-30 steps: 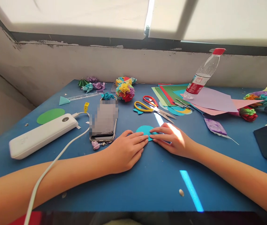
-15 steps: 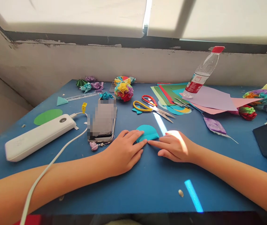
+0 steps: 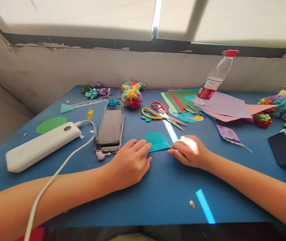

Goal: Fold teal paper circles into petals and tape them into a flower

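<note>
A blue paper circle (image 3: 158,140), folded into a half-round, lies on the table with its straight crease toward me. My left hand (image 3: 132,164) rests palm down at its left end, fingers stretched out and fingertips on the paper. At the right corner of the fold is my right hand (image 3: 189,150), with fingers curled together and thumb and index close around the corner. Scissors (image 3: 163,115) with yellow and red handles lie partly spread beyond the paper. Left of the paper is a phone (image 3: 110,130) with a pink charm.
A white power bank (image 3: 43,147) lies left, its cable (image 3: 57,172) crossing my left forearm. A green paper circle (image 3: 51,124) is behind it. A water bottle (image 3: 214,80) stands on coloured sheets (image 3: 230,105). Paper flower balls (image 3: 132,98) sit near the wall. A dark box (image 3: 284,150) is far right.
My right index finger has drawn back from the middle of the crease to the right corner and curled in. My left fingers have shifted slightly left, baring more of the paper.
</note>
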`<state>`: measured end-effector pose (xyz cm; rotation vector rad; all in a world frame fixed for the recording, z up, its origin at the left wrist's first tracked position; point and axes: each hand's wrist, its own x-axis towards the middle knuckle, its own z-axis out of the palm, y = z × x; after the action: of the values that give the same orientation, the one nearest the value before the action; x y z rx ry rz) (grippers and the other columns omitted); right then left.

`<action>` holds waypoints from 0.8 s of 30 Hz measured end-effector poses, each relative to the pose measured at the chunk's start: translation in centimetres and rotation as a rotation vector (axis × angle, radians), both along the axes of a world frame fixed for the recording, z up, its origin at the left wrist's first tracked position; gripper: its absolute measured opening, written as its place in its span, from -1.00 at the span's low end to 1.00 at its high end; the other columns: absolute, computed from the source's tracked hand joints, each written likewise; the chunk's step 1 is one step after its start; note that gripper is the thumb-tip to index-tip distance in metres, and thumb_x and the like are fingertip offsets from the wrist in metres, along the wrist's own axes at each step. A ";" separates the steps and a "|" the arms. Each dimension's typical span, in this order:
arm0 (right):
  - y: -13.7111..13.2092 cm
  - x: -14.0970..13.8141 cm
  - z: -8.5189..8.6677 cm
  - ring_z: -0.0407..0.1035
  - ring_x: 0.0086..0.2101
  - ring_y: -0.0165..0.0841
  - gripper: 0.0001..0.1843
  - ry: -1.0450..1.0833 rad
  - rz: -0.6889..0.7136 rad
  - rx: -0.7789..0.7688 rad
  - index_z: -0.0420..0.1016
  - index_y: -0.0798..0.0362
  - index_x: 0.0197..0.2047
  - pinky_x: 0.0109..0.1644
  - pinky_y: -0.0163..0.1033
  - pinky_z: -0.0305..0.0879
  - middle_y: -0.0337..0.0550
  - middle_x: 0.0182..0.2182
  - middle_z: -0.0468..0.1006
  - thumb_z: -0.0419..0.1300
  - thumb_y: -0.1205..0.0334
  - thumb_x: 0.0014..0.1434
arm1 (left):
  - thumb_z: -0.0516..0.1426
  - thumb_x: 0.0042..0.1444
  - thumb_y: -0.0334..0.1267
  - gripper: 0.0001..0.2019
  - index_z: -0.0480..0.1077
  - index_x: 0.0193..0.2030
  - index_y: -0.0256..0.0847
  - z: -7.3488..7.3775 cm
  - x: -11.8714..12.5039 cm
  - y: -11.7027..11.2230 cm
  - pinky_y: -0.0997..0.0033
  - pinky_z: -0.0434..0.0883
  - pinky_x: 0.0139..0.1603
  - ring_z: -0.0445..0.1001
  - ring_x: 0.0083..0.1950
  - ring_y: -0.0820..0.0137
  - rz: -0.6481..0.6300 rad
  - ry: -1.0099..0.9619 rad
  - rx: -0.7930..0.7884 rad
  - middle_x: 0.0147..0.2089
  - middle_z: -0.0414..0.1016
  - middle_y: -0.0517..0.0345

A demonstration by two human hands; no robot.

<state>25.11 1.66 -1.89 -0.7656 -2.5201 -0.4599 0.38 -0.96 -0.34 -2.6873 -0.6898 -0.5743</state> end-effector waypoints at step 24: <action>0.6 -5.1 2.9 0.28 -0.43 -0.41 -0.75 0.449 0.050 -0.441 0.40 0.10 -0.29 -0.26 -0.28 0.21 -0.17 -0.46 0.45 -0.04 0.17 0.23 | 0.01 0.18 -0.31 -0.63 0.23 0.13 -0.29 -0.2 -0.9 0.3 0.03 0.28 0.07 0.35 0.13 0.10 0.070 -0.215 -0.078 0.11 0.39 -0.16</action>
<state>20.02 2.26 1.01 -0.8468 -2.2195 0.2742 -0.52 -0.67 -0.54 -2.6849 -0.8763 -0.8429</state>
